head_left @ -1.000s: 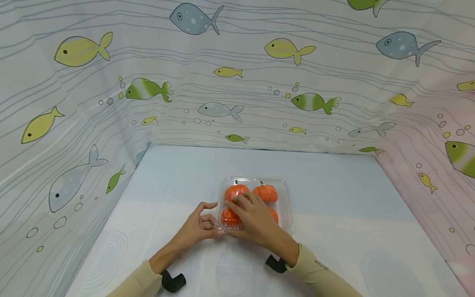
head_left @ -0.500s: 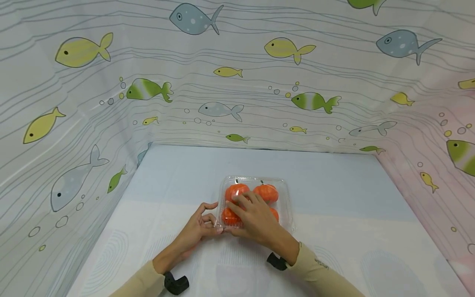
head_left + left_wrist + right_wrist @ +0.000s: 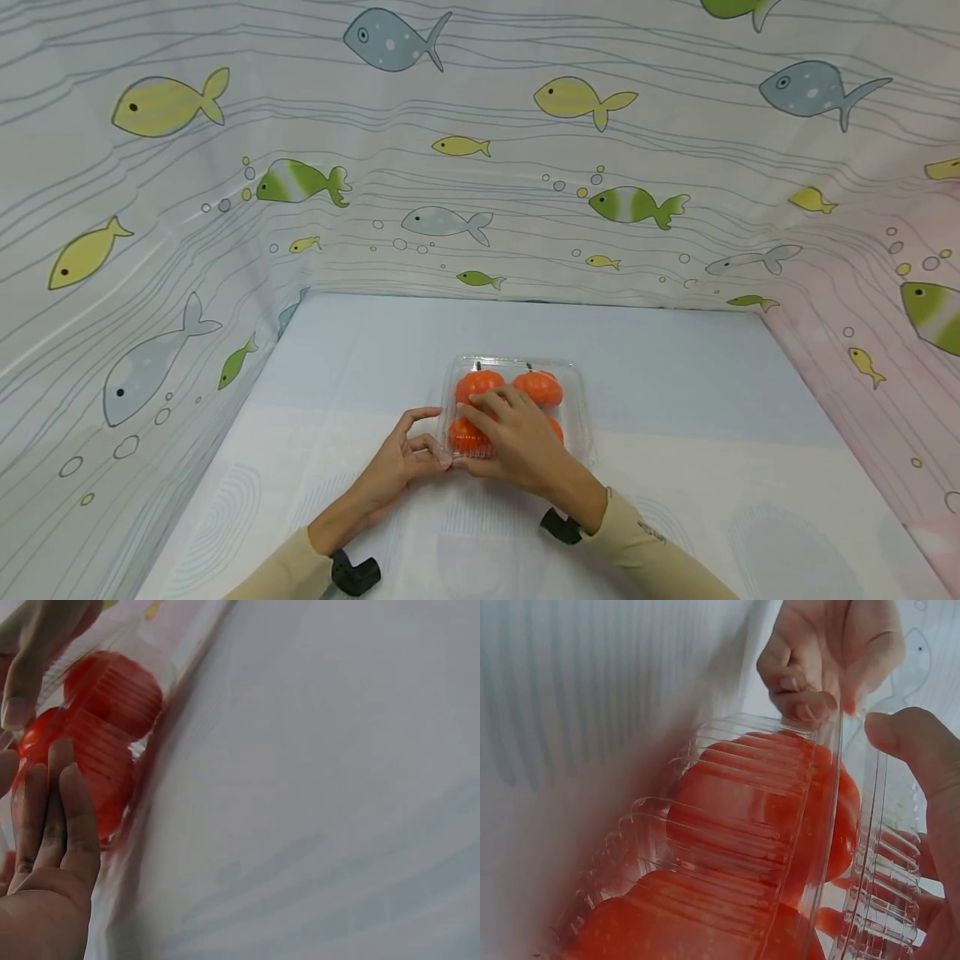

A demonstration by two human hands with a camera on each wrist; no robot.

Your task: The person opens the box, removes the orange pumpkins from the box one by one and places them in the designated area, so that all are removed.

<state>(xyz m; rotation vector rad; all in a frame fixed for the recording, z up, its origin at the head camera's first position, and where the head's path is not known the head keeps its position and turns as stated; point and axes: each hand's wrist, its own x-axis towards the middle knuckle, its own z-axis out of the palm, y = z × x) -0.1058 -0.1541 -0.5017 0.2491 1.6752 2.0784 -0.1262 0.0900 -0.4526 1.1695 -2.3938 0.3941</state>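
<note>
Several small orange pumpkins (image 3: 537, 388) with dark stems sit inside a clear plastic clamshell box (image 3: 581, 417) on the table. My left hand (image 3: 397, 460) holds the box's front left corner, thumb tip at the edge. Its longer fingers (image 3: 52, 817) lie along the box's side in the left wrist view. My right hand (image 3: 525, 442) spans the clear lid (image 3: 877, 825), fingers on top and thumb (image 3: 922, 742) at the front edge. A narrow gap shows between lid and base rim (image 3: 826, 825) in the right wrist view. The right hand hides the front right pumpkin partly.
A pale blue and white cloth (image 3: 675, 367) covers the table. Fish-printed sheets (image 3: 480, 183) rise behind it and on both sides. Black curved mounts (image 3: 356, 573) sit at both wrists, below the beige sleeves (image 3: 652, 550).
My left thumb has shifted slightly up at the front left corner. The glare on the lid over the back left pumpkin has faded. The right hand stays nearly in place.
</note>
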